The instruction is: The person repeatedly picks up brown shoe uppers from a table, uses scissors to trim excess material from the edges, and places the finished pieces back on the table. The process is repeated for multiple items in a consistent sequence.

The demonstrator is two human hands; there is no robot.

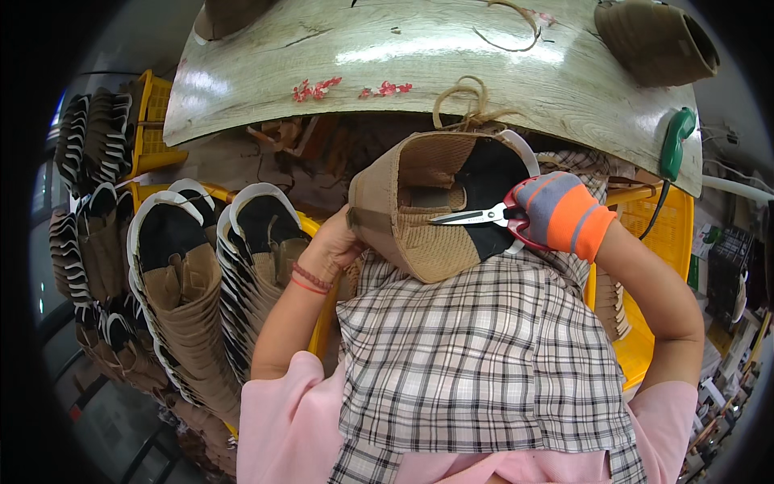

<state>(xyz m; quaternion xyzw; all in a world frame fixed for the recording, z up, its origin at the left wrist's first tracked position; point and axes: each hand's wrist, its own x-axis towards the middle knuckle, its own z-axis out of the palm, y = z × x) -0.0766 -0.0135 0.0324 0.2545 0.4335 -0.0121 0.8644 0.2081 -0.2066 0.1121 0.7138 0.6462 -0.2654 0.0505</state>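
Note:
A brown boot upper [375,181] with black lining and a white heel edge is tilted over my lap, its opening facing up. My left hand [339,239] grips its left side, some of the fingers hidden behind it. In an orange and grey glove, my right hand [564,214] is closed around the red handles of a pair of scissors [482,215]. The scissor blades point left across the upper's opening and look nearly closed. Whether they touch the fabric I cannot tell. A plaid apron [468,347] covers my lap under the upper.
Ahead is a wood-grain table [266,64] with red scraps [314,89] and loose brown strips [476,101]. A green handheld tool [677,143] with a black cord hangs at its right edge. Nested uppers [181,310] stand at left. A yellow basket [673,242] sits at right.

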